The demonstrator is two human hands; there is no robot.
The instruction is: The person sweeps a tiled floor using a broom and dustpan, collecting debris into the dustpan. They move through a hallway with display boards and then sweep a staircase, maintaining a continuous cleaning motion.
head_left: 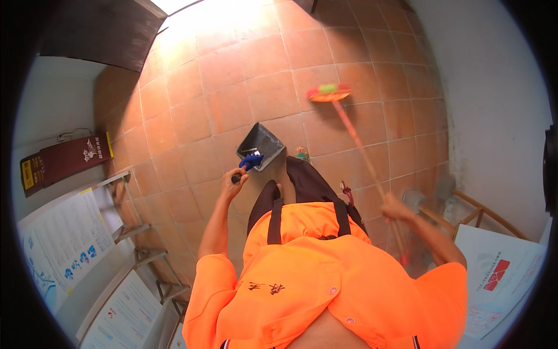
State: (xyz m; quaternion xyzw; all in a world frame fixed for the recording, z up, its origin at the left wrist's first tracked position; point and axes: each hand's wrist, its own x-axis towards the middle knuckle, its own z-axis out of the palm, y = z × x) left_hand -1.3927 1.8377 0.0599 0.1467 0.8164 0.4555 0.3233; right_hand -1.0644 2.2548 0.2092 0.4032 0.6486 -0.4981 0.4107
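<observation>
My left hand (232, 184) is wrapped round the dark handle of a long-handled dustpan. Its grey pan (259, 143) hangs or rests just in front of my feet, with a blue piece (252, 161) where the handle meets it. My right hand (396, 207) is closed round the stick of a broom. The broom's red, orange and green head (329, 92) is over the tiles ahead and to the right, somewhat blurred. From there its orange stick (356, 136) slants back past my right side. I cannot make out any litter in the pan.
Reddish floor tiles (229, 87) run toward a bright opening ahead. A white wall (482, 75) bounds the right, with a wooden-legged board (485, 256) near it. Display boards on metal stands (125, 314) line the left, beyond them a dark red sign (67, 161). A dark door panel (104, 32) stands far left.
</observation>
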